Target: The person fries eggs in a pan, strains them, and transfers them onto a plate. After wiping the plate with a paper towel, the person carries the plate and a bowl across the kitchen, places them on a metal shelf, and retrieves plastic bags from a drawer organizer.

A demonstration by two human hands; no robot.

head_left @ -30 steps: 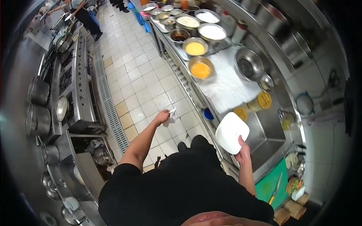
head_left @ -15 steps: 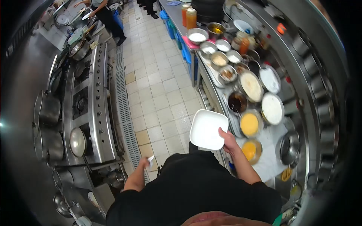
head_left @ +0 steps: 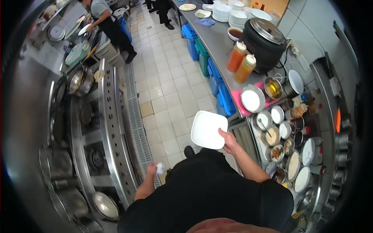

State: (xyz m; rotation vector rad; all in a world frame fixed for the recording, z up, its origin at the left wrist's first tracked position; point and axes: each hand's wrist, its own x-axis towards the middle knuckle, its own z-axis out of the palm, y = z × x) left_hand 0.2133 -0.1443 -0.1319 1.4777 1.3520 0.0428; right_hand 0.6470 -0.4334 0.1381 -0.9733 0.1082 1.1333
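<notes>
A white square plate (head_left: 209,129) is held over the tiled floor by my right hand (head_left: 229,141), thumb on its upper face and fingers hidden beneath it. My left hand (head_left: 152,169) hangs low beside the stove and is closed on a small white cloth or paper (head_left: 159,168). Nothing shows on the plate. To the right of my right hand are metal bowls of seasonings, among them a bowl of white powder (head_left: 252,99).
A long stove (head_left: 112,128) with pans runs along the left. On the right stand a steel counter (head_left: 217,39), stacked plates (head_left: 221,12), sauce bottles (head_left: 236,56) and a black pot (head_left: 261,48). Blue bins (head_left: 225,101) sit below. A person (head_left: 112,29) works at the far left.
The view has moved forward along the aisle, from the sink to the bins and black pot. The plate has moved left across my body, still in my right hand. My left hand has lowered towards the stove.
</notes>
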